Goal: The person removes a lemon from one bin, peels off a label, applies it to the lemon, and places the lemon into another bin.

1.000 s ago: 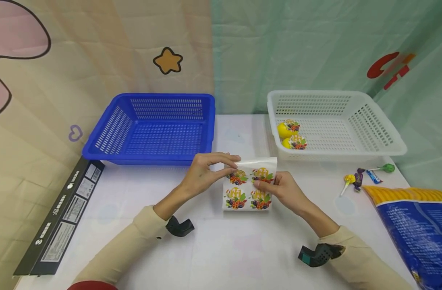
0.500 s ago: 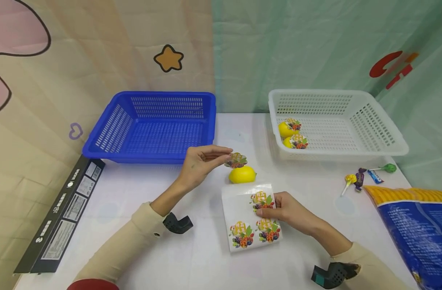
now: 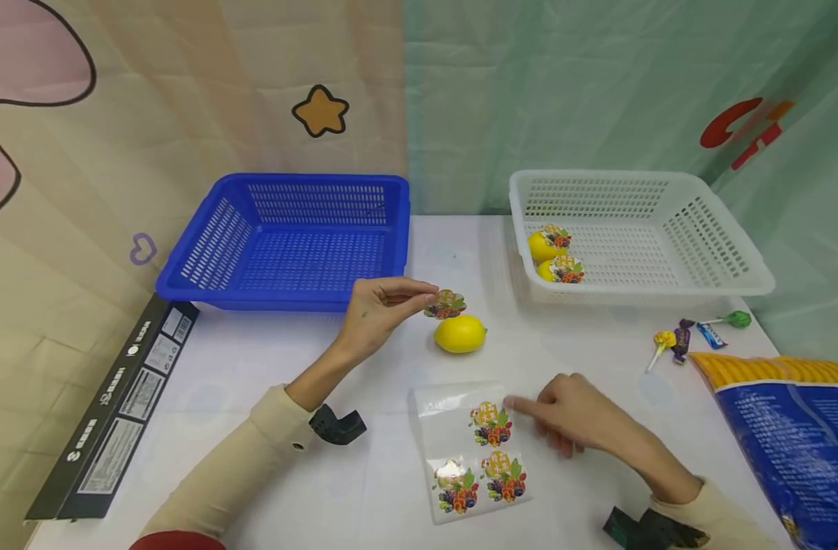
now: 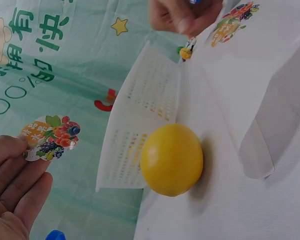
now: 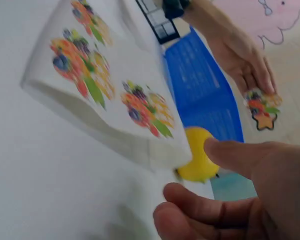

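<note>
My left hand (image 3: 377,315) pinches a fruit-print sticker (image 3: 446,305) by its left edge, holding it up near the far side of a lemon (image 3: 460,334). That lemon rests on the table with plain yellow skin showing. My right hand (image 3: 578,416) is beside the right edge of a white sticker sheet (image 3: 444,431), thumb and fingers apart in the right wrist view with nothing between them. Three printed stickers show on the sheet, and its upper left area is bare. In the left wrist view the sheet's end (image 4: 257,160) curls up from the table.
A blue basket (image 3: 281,296) stands at the back left. The white basket (image 3: 655,289) at the back right holds two stickered lemons (image 3: 545,246). Wrapped candies and lollipops (image 3: 662,341) lie right, beside a blue bag (image 3: 797,435). A long black box (image 3: 116,405) lies left.
The left hand has peeled a sticker off the sheet and moved it slightly up and left. The right hand has drawn the sheet toward the front, uncovering the lemon, and let it go.
</note>
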A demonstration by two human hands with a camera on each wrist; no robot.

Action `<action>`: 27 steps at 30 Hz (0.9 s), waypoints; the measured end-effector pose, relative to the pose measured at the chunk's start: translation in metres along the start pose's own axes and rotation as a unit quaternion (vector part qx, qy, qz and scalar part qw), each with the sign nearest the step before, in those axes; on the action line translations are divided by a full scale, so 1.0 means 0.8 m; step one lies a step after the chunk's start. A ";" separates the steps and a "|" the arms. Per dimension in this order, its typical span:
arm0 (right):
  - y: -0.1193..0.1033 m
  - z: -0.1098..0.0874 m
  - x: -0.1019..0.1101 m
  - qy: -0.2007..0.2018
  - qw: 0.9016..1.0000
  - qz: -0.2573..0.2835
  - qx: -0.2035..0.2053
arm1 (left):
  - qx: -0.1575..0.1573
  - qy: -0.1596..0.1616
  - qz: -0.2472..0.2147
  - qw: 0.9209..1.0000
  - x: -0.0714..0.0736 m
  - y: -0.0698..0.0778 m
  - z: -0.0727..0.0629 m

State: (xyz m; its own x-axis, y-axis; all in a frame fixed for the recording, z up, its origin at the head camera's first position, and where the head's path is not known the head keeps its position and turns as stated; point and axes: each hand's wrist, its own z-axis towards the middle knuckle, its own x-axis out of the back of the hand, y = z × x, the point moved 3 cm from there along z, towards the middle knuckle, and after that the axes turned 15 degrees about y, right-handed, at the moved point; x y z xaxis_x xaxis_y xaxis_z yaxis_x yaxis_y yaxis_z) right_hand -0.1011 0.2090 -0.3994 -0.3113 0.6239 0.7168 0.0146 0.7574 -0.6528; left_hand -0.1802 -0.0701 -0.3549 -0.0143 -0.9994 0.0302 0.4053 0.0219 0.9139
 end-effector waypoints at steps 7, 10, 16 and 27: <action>0.041 0.064 0.041 0.135 0.983 0.110 0.057 | 0.019 0.000 0.000 1.000 0.000 -0.004 -0.001; 0.043 0.090 0.029 0.109 0.972 0.191 0.077 | 0.029 -0.003 0.001 1.000 -0.002 -0.006 -0.002; 0.002 0.127 -0.004 0.034 0.963 0.225 0.141 | 0.035 -0.004 0.001 0.999 -0.005 -0.011 -0.002; -0.044 0.147 -0.034 0.035 0.968 0.159 0.190 | 0.058 -0.007 -0.030 0.998 -0.017 -0.014 -0.007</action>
State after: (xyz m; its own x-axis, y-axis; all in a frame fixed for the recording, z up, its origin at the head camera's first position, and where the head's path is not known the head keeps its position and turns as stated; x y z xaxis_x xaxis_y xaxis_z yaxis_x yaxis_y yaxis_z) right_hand -0.2048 0.1430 -0.4246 -0.2841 0.8348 0.4717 -0.2566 0.4078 -0.8763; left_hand -0.1797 -0.0569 -0.3680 -0.0483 -0.9986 -0.0216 0.2956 -0.0349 0.9547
